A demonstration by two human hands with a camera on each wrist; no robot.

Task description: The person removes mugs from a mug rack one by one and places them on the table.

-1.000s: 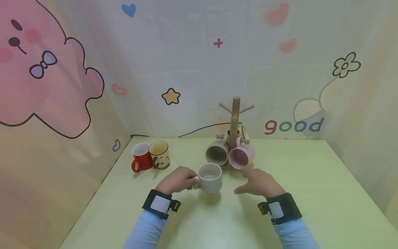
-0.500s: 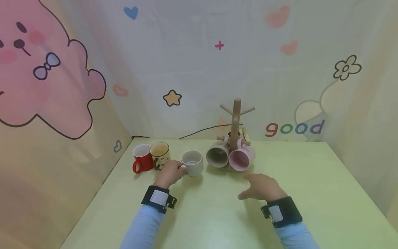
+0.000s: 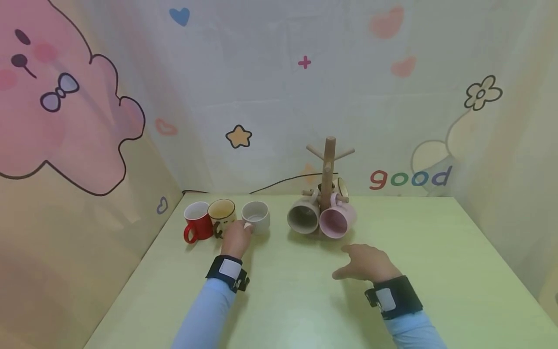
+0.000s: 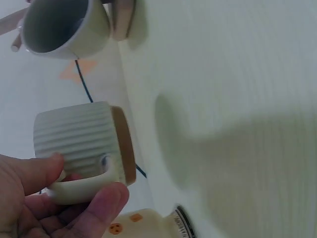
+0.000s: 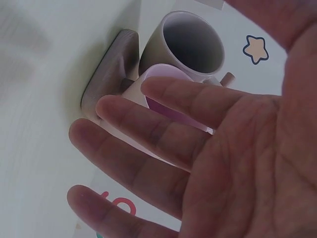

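My left hand (image 3: pixel 237 239) pinches the handle of a ribbed white mug (image 4: pixel 77 136) with a bare tan base. In the left wrist view the mug looks lifted off the table, its shadow falling apart from it. Just left of it in the head view stands a cream mug with a dark handle (image 3: pixel 221 213), beside a red mug (image 3: pixel 198 222). My right hand (image 3: pixel 367 263) hovers with fingers spread and holds nothing. It is nearest to a pink mug (image 3: pixel 337 220) hanging on a wooden mug tree (image 3: pixel 330 160).
A grey-beige mug (image 3: pixel 302 217) hangs on the tree's left side, and a cream mug (image 3: pixel 342 188) is partly hidden behind the post. The upper pegs (image 3: pixel 344 153) carry no mugs. A printed cloth backdrop (image 3: pixel 270 97) closes off the back of the pale green table (image 3: pixel 296 300).
My left hand has carried the white mug left and farther back, from in front of the mug tree to beside the cream mug. The right hand has shifted slightly away from the pink mug.
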